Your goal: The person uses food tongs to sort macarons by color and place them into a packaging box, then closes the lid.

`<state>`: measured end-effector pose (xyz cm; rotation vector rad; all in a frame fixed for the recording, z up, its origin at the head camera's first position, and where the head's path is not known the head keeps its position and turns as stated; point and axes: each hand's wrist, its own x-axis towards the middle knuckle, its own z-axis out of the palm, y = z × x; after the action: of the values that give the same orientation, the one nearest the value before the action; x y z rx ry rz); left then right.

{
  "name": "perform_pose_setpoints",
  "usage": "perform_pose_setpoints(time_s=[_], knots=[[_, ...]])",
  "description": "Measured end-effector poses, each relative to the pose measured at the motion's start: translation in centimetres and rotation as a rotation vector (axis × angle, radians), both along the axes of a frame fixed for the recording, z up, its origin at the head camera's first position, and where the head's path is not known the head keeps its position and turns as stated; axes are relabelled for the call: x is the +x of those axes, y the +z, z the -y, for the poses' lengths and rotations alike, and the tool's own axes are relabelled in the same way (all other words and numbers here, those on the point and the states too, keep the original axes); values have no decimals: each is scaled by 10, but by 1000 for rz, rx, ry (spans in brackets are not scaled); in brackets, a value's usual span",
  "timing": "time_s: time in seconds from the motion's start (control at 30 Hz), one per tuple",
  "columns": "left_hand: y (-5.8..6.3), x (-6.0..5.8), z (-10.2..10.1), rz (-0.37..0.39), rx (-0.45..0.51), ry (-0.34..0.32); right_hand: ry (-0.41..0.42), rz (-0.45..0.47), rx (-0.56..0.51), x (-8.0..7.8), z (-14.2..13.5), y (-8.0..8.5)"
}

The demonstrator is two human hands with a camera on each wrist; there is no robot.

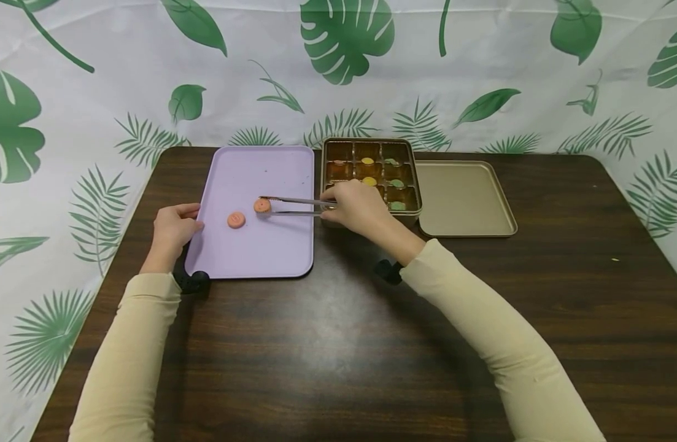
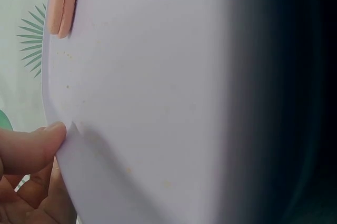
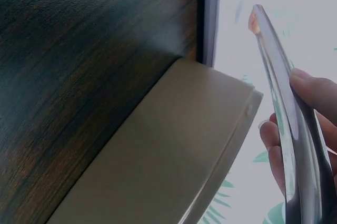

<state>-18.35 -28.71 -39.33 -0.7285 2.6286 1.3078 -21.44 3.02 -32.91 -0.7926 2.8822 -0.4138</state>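
Observation:
My left hand (image 1: 174, 232) pinches the left rim of a lilac tray (image 1: 266, 255); the left wrist view shows its thumb (image 2: 50, 139) on the rim and the other fingers outside it. In my right hand (image 1: 359, 205) are metal tongs (image 1: 296, 200), pointing left over the tray. Their tips hold a pinkish-orange macaron (image 1: 263, 205) at or just above the tray surface; I cannot tell which. A second such macaron (image 1: 236, 220) lies on the tray, between the left hand and the tongs. Part of the tin (image 1: 418, 193) is hidden by my right hand.
The tin's divided insert holds red, yellow and green macarons in several compartments. Right of it lies a flat gold lid (image 1: 465, 199). Small crumbs dot the tray. Behind the dark wooden table (image 1: 327, 344) hangs a leaf-patterned cloth (image 1: 250, 73).

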Motion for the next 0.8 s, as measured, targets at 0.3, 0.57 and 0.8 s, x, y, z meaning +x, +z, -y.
perform_pose_setpoints(time_s=[0.3,0.57,0.8], knots=[[1,1,-1,-5,-17,-4,-55,-58,-85,5,-25,9],[0,2,0,-23,-32,-7,-109,-100,-173,1,-54,13],[1,3,-1,-36,-41,-8,-143,-104,-211,-2,-79,14]])
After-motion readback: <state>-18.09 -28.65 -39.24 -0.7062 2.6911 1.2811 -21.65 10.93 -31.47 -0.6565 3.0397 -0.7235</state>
